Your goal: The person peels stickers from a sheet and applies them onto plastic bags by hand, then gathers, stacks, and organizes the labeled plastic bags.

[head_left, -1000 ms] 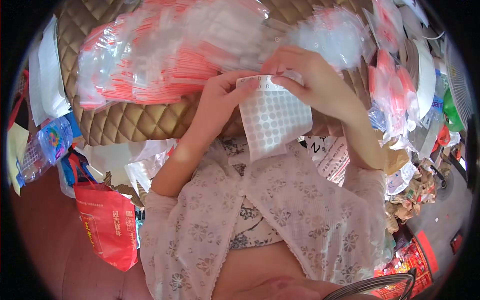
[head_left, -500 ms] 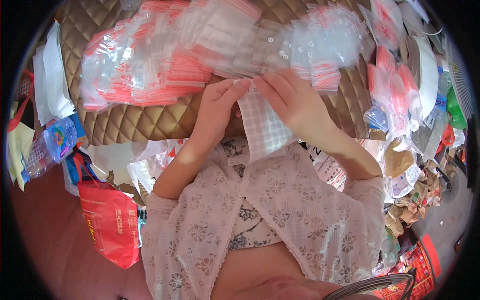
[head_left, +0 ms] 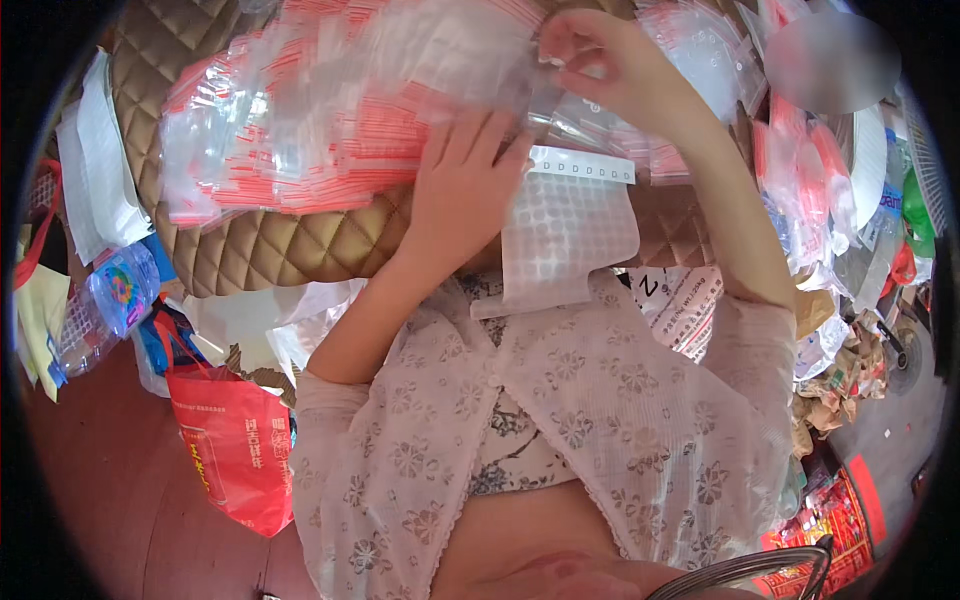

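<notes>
The right hand [head_left: 612,72] is raised above the padding with thumb and fingers curled toward each other. A small pale spot shows at the fingertips; whether it is a held piece cannot be told. The left hand [head_left: 462,190] lies flat with fingers extended, pressing on a fanned stack of clear plastic bags with red-striped edges [head_left: 300,120]; it clamps nothing. Just beside the left hand, the white, translucent sheet of round stickers [head_left: 572,215] lies across the front edge of the brown quilted padding [head_left: 300,245], its lower end reaching the sheer white floral blouse [head_left: 640,430].

Possible faults: the sheet may slide off the edge, since much of it overhangs and neither hand appears to grip it. A shift of the torso may drag its lower end. Excess or sideways pressure from the left hand may spread the slick, overlapping bags out of order. If the right fingertips carry an adhesive piece, contact with the wrong bag may cause misplacement.

Difference from half a second ago: both hands are then at the sheet's upper strip; now that strip is exposed, the left hand is on the bags, and the right hand is higher, farther from the sheet.
</notes>
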`<state>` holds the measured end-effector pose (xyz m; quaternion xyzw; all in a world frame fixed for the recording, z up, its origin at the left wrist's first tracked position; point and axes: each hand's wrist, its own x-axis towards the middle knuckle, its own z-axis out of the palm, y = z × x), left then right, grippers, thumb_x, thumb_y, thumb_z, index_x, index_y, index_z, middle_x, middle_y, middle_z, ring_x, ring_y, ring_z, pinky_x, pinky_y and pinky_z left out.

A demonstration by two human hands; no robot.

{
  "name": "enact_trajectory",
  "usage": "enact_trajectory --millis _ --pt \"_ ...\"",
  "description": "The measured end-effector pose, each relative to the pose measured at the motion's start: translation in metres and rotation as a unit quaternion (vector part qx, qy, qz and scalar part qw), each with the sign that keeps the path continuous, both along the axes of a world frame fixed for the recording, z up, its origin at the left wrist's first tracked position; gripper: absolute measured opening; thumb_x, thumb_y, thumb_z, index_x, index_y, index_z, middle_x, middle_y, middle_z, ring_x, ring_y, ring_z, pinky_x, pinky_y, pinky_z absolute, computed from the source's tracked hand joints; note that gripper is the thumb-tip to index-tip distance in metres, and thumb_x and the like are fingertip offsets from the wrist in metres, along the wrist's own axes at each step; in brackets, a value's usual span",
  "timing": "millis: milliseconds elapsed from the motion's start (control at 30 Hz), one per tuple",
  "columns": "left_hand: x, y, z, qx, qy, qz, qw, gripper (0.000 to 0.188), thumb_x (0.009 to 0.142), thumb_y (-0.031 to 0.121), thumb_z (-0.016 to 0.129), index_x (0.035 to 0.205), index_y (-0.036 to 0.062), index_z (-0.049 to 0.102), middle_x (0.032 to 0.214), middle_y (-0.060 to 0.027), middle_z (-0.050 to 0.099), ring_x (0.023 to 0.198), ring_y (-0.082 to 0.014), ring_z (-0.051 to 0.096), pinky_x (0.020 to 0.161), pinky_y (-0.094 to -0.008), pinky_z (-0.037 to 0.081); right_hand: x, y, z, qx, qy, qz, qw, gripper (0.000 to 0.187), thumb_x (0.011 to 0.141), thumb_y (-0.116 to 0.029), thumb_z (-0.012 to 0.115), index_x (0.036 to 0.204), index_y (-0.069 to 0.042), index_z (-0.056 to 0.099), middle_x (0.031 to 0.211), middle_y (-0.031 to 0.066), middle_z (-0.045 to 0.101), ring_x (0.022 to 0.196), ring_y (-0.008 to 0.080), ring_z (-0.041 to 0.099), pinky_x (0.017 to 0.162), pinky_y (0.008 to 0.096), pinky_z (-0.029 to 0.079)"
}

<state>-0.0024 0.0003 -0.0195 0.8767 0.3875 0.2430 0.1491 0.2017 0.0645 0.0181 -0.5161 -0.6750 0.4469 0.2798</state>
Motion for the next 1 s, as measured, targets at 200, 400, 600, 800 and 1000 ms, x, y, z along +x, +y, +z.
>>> enact_trajectory --millis 200,400,600,800,1000 --pt "0.003 0.001 -0.012 0.033 0.001 0.000 0.999 0.029 0.075 0.013 0.060 0.103 0.0106 0.063 0.107 -0.0046 0.059 0.103 -0.0238 0.053 0.079 -0.0364 0.045 -0.034 0.012 -0.008 0.168 -0.211 0.029 0.962 0.024 0.065 -0.003 0.063 0.085 -0.001 0.050 0.083 0.0159 0.053 0.078 0.0324 0.057 0.063 0.0393 0.047" --pt "0.002 -0.001 -0.024 0.021 -0.029 -0.011 0.999 0.029 0.076 0.017 0.060 0.102 0.0049 0.061 0.112 -0.0097 0.056 0.106 -0.0258 0.051 0.088 -0.0396 0.042 -0.038 0.027 -0.010 0.073 -0.167 0.150 0.972 0.022 0.066 -0.005 0.062 0.085 -0.003 0.051 0.077 0.0149 0.054 0.081 0.0321 0.058 0.063 0.0403 0.047" --pt "0.000 0.000 -0.012 0.048 -0.013 0.027 0.998 0.027 0.074 0.017 0.061 0.098 0.0033 0.062 0.112 -0.0116 0.057 0.106 -0.0281 0.051 0.088 -0.0394 0.043 -0.034 0.025 0.001 0.225 -0.402 0.074 0.884 0.024 0.065 -0.011 0.066 0.086 -0.005 0.054 0.077 0.0118 0.060 0.073 0.0310 0.061 0.065 0.0390 0.044" --pt "0.001 0.000 -0.017 0.038 -0.050 0.014 0.998 0.027 0.074 0.014 0.062 0.100 0.0056 0.063 0.111 -0.0110 0.059 0.103 -0.0278 0.053 0.085 -0.0387 0.044 -0.050 0.027 -0.002 0.050 -0.370 0.033 0.927 0.029 0.062 -0.020 0.073 0.084 -0.009 0.057 0.076 0.0089 0.062 0.077 0.0239 0.062 0.078 0.0372 0.040" --pt "0.001 -0.001 -0.018 0.025 -0.038 0.023 0.999 0.027 0.073 0.010 0.063 0.100 0.0065 0.064 0.110 -0.0094 0.060 0.101 -0.0263 0.055 0.084 -0.0382 0.046 -0.032 0.027 0.002 0.116 -0.303 0.050 0.944 0.022 0.060 -0.023 0.075 0.072 -0.012 0.061 0.076 0.0067 0.062 0.078 0.0222 0.061 0.075 0.0377 0.040"
